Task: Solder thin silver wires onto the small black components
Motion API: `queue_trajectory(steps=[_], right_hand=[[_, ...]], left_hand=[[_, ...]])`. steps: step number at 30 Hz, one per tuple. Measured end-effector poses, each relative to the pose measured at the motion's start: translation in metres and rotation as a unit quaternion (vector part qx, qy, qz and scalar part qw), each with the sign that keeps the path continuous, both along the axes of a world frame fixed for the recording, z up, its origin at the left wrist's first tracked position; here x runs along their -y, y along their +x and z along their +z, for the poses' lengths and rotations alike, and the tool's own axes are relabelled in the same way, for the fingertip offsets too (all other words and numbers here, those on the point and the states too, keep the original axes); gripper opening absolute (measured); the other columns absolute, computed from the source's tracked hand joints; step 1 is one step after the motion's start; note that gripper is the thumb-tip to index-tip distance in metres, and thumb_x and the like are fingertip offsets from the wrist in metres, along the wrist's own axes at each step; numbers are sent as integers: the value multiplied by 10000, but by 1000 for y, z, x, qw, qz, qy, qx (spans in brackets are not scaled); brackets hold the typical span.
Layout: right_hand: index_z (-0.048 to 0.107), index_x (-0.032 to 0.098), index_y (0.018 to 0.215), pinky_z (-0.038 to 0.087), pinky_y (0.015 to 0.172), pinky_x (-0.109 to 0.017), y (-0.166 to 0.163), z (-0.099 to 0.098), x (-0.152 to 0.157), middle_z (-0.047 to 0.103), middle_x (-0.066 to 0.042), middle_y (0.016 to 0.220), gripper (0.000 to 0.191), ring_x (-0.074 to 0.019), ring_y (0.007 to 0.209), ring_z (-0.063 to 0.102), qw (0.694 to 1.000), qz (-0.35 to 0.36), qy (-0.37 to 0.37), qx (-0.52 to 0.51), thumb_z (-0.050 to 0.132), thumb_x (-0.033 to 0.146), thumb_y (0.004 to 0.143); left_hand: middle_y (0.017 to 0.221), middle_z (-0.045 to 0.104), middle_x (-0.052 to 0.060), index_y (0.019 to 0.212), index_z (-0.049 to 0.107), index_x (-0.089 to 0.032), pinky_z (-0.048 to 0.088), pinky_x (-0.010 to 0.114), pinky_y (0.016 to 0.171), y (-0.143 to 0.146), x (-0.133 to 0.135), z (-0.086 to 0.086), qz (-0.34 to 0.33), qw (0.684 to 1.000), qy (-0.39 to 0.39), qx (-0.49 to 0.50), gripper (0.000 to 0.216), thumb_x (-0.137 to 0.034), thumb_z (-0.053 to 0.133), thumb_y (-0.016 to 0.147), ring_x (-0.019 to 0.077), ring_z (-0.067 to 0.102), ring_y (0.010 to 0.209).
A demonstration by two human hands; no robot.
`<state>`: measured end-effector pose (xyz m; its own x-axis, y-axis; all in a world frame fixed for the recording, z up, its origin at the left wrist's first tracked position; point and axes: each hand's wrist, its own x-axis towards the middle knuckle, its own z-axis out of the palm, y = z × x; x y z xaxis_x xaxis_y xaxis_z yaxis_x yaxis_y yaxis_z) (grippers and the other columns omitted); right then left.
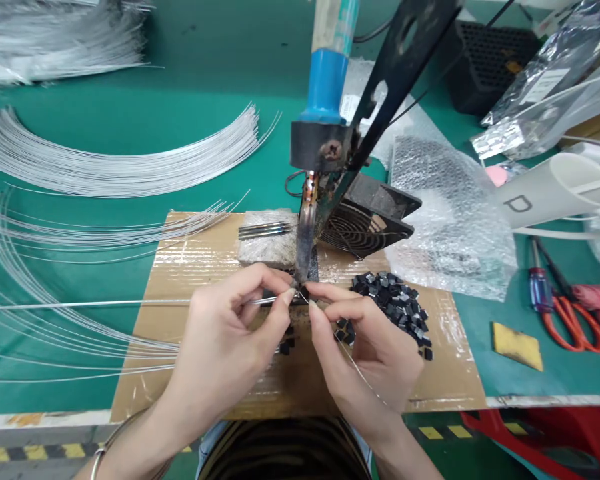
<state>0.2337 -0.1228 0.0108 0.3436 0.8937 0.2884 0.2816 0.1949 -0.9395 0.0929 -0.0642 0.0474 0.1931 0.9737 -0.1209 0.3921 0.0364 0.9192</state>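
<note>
My left hand (230, 333) is closed in a pinch on a grey wire (125, 303), which runs in from the left. Its end lies near the tip of a blue-handled soldering iron (325, 87), which points down in a black metal holder (370, 120). Between thumb and index finger of my right hand (367, 347) is a thin solder wire (360, 373), its end reaching toward the same spot. My fingertips partly hide the joint. Beside my right hand lies a pile of small black square parts (393, 307). A few more show below the iron.
Bundles of grey wires (130, 170) lie on the green table at left. Behind the brown cardboard (155, 280) stands a black fan (365, 227). To the right are bubble wrap (450, 213), a yellow sponge (517, 345), red-handled scissors (570, 327), a screwdriver (540, 287) and a white mug (555, 190).
</note>
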Motion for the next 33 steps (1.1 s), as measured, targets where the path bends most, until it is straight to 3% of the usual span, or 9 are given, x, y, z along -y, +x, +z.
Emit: queue_trajectory(steps=[14,33], right_hand=[[698,226,916,640,915,-315,2,-4,1,831,-41,1106,237,-194,997,811,1000,12,10,3,732,-3,867],[703,236,916,658,891,-340,2,-3,1,840,-51,1090,221,-215,970,820,1000,6,12,20,731,22,872]], left_hand=[[800,778,0,778,728,-211,501,203,537,0,-1,-1,0,1000,12,-13,98,-184,694,865,154,723,700],[869,788,6,802,724,-223,549,217,594,0,0,-2,3,1000,8,-9,83,-198,691,874,186,758,808]])
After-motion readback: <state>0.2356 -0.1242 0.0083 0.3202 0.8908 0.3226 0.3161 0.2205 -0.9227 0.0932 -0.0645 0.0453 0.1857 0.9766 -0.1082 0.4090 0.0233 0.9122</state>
